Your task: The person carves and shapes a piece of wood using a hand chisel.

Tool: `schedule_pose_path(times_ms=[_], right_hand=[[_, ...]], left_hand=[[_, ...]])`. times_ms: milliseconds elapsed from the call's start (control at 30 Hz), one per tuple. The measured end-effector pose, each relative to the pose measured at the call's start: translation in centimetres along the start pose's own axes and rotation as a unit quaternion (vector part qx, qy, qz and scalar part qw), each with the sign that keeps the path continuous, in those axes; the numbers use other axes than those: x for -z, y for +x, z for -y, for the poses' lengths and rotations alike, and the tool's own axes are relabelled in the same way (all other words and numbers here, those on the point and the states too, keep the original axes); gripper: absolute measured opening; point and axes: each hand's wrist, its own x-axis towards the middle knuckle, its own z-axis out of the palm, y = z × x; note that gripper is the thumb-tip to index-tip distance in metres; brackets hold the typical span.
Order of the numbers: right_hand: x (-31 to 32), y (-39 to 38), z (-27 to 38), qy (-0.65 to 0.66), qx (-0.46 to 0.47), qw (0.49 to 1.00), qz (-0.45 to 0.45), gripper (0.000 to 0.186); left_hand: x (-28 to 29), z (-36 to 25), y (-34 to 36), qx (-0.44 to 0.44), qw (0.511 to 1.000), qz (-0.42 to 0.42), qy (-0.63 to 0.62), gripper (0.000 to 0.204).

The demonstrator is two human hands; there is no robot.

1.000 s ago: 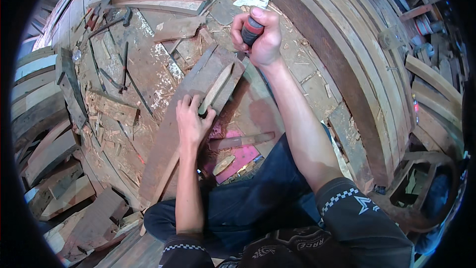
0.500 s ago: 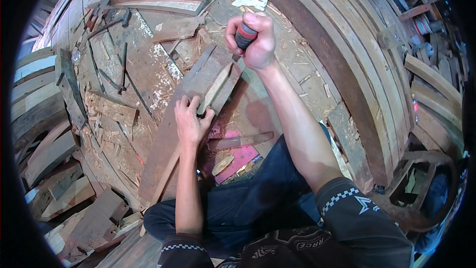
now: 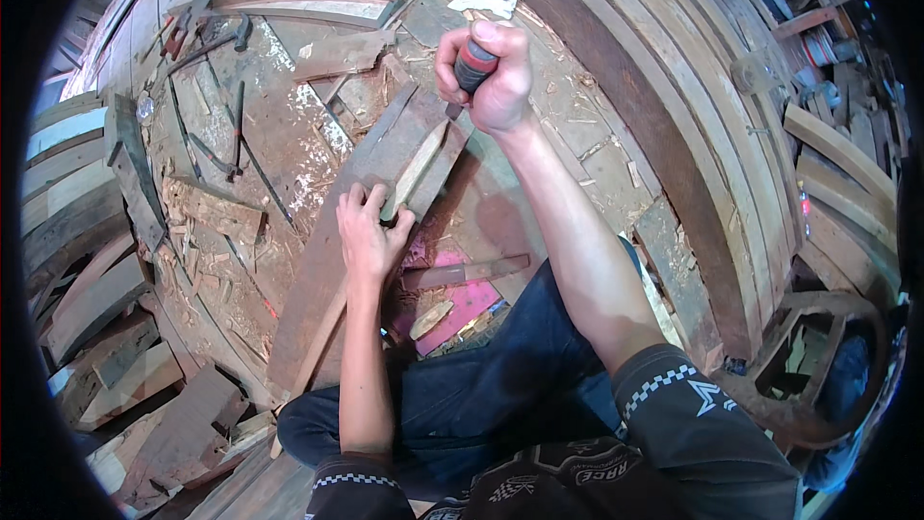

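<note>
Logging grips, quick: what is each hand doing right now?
Left hand: open, pressing the pale wood strip.
Right hand: closed on a red-and-black tool handle.

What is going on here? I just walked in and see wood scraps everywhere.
A seated person is working a long curved brown wooden plank. The left hand presses a narrow pale wooden strip onto it. The right hand is fisted around a red-and-black tool handle, its tip at the strip's upper end. Wood chips cover the plank floor.

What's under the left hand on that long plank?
The left hand presses a pale wood strip onto the long dark plank. The strip's lower end is covered by the fingers.
</note>
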Motion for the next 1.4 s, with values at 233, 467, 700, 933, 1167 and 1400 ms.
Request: schedule_pose_path(times_ms=[233, 467, 700, 933, 1167, 1400], right_hand=[[0.1, -0.1, 0.3, 0.004, -0.003, 1.0, 0.006, 0.064], [0.1, 0.0, -0.6, -0.036, 0.001, 0.999, 0.01, 0.063], [-0.1, -0.2, -0.4, -0.011, -0.008, 1.0, 0.001, 0.063], [0.0, -0.1, -0.1, -0.028, -0.008, 0.999, 0.024, 0.062], [-0.5, -0.3, 0.3, -0.035, 0.007, 0.999, 0.031, 0.063], [-0.4, -0.3, 0.2, -0.041, 0.03, 0.998, 0.027, 0.062]], left_hand=[[0.0, 0.1, 0.0, 0.002, 1.0, 0.005, -0.006, 0.03], [0.0, 0.0, 0.0, 0.004, 1.0, 0.006, 0.001, 0.03], [0.1, 0.0, 0.0, 0.001, 1.0, 0.001, 0.002, 0.029], [0.1, -0.2, 0.1, 0.004, 1.0, 0.004, -0.006, 0.029], [0.1, -0.2, 0.0, 0.008, 1.0, 0.008, 0.01, 0.029], [0.1, -0.4, 0.1, 0.003, 1.0, 0.002, 0.009, 0.029]])
